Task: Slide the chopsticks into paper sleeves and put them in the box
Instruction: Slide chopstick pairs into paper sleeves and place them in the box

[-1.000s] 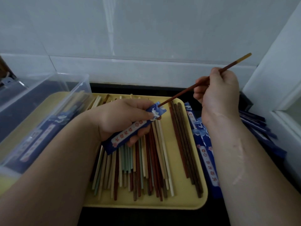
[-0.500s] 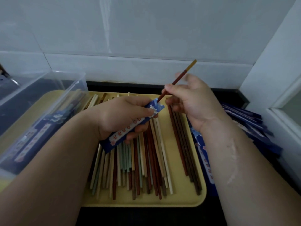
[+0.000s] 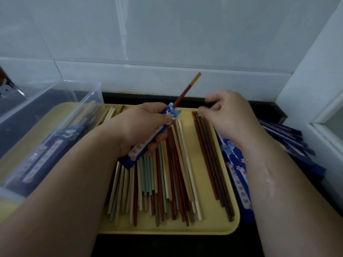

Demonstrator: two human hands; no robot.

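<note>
A person's left hand (image 3: 137, 127) grips a blue paper sleeve (image 3: 143, 145) over a yellow tray (image 3: 219, 227), with a reddish-brown chopstick (image 3: 185, 89) pushed partway into the sleeve's top and its pale tip pointing up toward the white tiled wall (image 3: 167, 34). A white strip with red characters runs along the sleeve, but the writing is too blurred to read. The right hand (image 3: 230, 119) hangs with loosely curled fingers and nothing visibly in its grasp above the far ends of a row of dark brown chopsticks (image 3: 213, 164); motion blur hides whether the fingertips touch them. Loose chopsticks (image 3: 163, 182) in cream, green and red-brown lie side by side across the tray, partly covered by the left forearm. A clear plastic box (image 3: 87, 95) at left, cut off by the frame, holds sleeved chopsticks (image 3: 40, 156) seen dimly through its wall. Spare sleeves (image 3: 239, 182) with the same unreadable strip lie on the dark worktop (image 3: 167, 245) right of the tray, mostly hidden behind the right forearm.
</note>
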